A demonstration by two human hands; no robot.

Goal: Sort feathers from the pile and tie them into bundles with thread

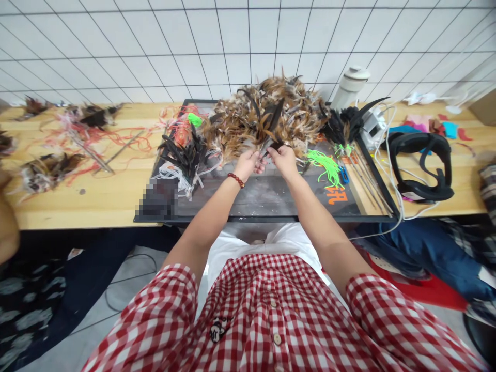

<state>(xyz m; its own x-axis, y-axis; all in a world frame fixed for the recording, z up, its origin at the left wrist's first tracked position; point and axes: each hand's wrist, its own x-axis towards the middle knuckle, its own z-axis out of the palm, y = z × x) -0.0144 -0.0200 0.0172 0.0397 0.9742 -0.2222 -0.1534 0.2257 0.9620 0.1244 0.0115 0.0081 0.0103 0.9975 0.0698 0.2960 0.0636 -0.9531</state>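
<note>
Feather bunch (266, 129): pinched at its base between your two hands, over the middle of the black-rimmed board (267, 218), which sits along the worktop's (112, 209) near edge. Your left hand (248, 163) has fingers curled in on the quill ends; your right hand (284, 160) nips the same base from the right, fingertips close to the left's. Exact finger overlap too small to tell.

Handling, by judgement: next to no weight; quills springy and fairly stiff, smooth enough to slide under loose fingers; vanes soft, easily split or creased. Take hold low, at the bare quill ends, and leave the long dark plumes free.

Materials: plumes dark, glossy-looking, curved, tapering. Behind, towards the board's far edge, a loose feather heap (232, 119), brown and grey-white, fluffy and ragged. Black feather cluster (182, 155) by the board's left edge, pale strips at its foot; another black cluster (343, 126) near the far right corner, green ties round its stem. Limp green cords (325, 165) lie right of your hands; slim straight rods (374, 181) run along the board's right edge.
</note>
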